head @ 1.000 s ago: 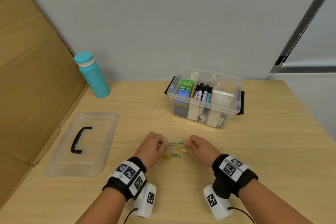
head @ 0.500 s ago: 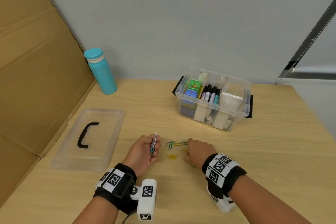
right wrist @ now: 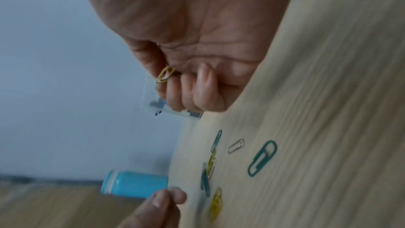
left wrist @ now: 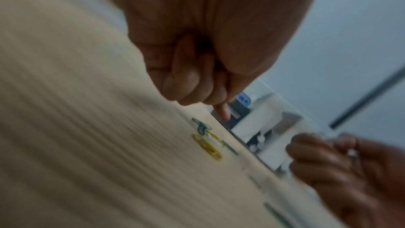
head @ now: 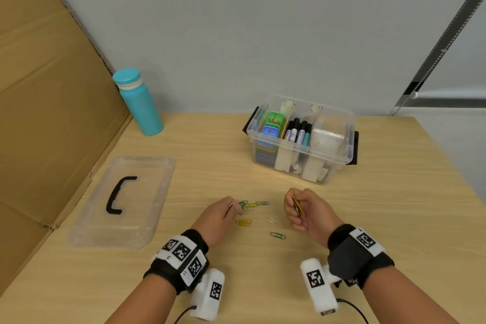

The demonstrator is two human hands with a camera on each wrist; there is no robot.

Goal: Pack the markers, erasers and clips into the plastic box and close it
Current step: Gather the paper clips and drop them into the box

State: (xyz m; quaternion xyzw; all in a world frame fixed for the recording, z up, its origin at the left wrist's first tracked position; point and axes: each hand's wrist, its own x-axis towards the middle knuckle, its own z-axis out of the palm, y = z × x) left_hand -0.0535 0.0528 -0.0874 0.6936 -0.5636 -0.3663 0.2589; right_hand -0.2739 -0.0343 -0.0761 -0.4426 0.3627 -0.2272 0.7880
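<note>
Pale wood-grain laminate covers the worktop (head: 368,218), and on it we see a loose scatter of coloured wire paper clips (head: 253,204) lying flat between our two hands: green, yellow and one bare silver, thin bent loops, some overlapping. Our left hand (head: 219,214), at about seven o'clock from the pile, has its fingers curled and pinches a few clips, a silvery edge showing by the thumb; the fingertips reach the green clips at the near end of the pile. Our right hand (head: 306,212), at four o'clock from the pile, is lifted off the wood with fingers curled around a small bunch of yellow wire clips (right wrist: 166,74), which poke out beside the index finger.

At twelve o'clock from the hands stands the clear plastic storage box (head: 339,156), open, with black side latches and white card dividers. Upright dark-capped markers (head: 298,130) fill its middle compartment, green and blue block erasers (head: 272,126) the left one, and a white bundle the right. Nothing stands between the hands and the box.

The transparent flat lid with a black handle (head: 123,200) lies at nine o'clock, well apart from the box. A smooth teal cylindrical bottle (head: 139,102) stands upright at eleven o'clock against a brown corrugated cardboard sheet (head: 52,87).
</note>
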